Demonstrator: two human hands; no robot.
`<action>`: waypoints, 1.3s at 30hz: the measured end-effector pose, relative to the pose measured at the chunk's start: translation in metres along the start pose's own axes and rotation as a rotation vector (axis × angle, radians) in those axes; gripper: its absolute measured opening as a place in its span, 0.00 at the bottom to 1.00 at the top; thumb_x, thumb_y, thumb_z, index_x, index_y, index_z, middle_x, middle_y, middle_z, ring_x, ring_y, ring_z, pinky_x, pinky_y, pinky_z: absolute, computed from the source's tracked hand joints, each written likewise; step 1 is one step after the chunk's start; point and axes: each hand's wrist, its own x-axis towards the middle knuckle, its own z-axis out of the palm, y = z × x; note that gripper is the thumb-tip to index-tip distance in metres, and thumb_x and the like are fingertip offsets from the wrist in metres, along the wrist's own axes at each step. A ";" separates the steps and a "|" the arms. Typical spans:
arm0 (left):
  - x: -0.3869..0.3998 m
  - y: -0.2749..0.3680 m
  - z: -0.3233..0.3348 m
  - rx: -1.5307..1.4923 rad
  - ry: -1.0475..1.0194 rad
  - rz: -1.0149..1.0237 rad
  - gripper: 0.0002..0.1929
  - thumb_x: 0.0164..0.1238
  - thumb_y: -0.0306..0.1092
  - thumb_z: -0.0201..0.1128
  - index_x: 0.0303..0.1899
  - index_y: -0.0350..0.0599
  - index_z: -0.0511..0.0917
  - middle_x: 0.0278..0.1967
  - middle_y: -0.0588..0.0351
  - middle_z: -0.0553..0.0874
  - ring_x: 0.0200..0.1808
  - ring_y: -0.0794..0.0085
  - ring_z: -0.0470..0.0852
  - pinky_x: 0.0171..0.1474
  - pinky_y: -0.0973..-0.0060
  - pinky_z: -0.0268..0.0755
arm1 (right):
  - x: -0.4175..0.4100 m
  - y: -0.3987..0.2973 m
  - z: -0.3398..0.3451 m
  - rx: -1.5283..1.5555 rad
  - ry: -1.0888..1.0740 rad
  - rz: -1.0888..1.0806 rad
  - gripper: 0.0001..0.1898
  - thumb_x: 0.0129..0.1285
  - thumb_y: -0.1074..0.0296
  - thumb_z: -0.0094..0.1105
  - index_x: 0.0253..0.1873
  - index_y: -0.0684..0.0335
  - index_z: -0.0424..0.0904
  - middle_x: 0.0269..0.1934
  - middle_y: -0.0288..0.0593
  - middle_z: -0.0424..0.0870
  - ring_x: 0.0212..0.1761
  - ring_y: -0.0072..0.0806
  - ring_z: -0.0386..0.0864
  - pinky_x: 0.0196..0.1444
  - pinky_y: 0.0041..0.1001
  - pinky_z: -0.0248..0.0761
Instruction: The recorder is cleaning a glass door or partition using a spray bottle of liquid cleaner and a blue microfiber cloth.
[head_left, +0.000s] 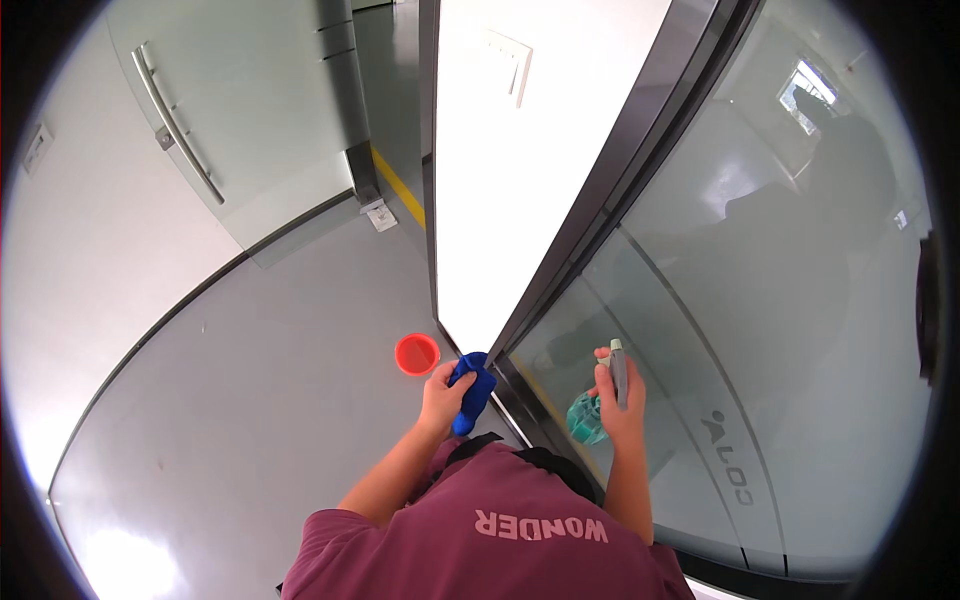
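Note:
Low in the middle of the view, my left hand (448, 394) grips a blue cloth (474, 394) that hangs down beside the foot of a dark frame. Further right, my right hand (621, 390) is wrapped around the neck of a spray bottle (589, 418) with a grey trigger head and a translucent green body. The bottle is in front of a large glass panel (750, 300). Part of its body is hidden behind my fingers. A round red container (417, 355) stands on the floor, just left of the cloth.
A dark metal frame (600, 187) runs between a bright white wall panel (510, 187) and the glass. At upper left is a glass door with a long metal handle (178, 124). A small pale object (382, 216) lies on the grey floor (285, 360) by the door's edge.

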 end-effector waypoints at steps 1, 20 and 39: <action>0.000 -0.002 0.002 0.022 -0.003 0.019 0.14 0.68 0.31 0.64 0.52 0.36 0.79 0.40 0.58 0.85 0.40 0.78 0.83 0.45 0.79 0.76 | -0.002 0.001 -0.001 -0.002 0.008 0.007 0.14 0.69 0.63 0.59 0.53 0.66 0.78 0.37 0.38 0.80 0.28 0.22 0.79 0.31 0.22 0.75; 0.000 -0.030 0.000 0.178 -0.128 -0.112 0.22 0.69 0.35 0.64 0.60 0.38 0.69 0.47 0.54 0.82 0.47 0.75 0.80 0.50 0.78 0.74 | 0.000 -0.004 0.003 0.090 0.112 -0.022 0.13 0.69 0.62 0.59 0.48 0.68 0.78 0.28 0.36 0.79 0.24 0.20 0.77 0.28 0.23 0.75; 0.023 0.005 0.065 -0.039 -0.340 0.039 0.34 0.67 0.27 0.64 0.70 0.34 0.56 0.59 0.46 0.76 0.60 0.68 0.76 0.60 0.70 0.72 | -0.026 -0.010 -0.008 -0.007 0.233 -0.014 0.12 0.69 0.64 0.56 0.50 0.66 0.79 0.31 0.37 0.77 0.23 0.21 0.76 0.28 0.22 0.72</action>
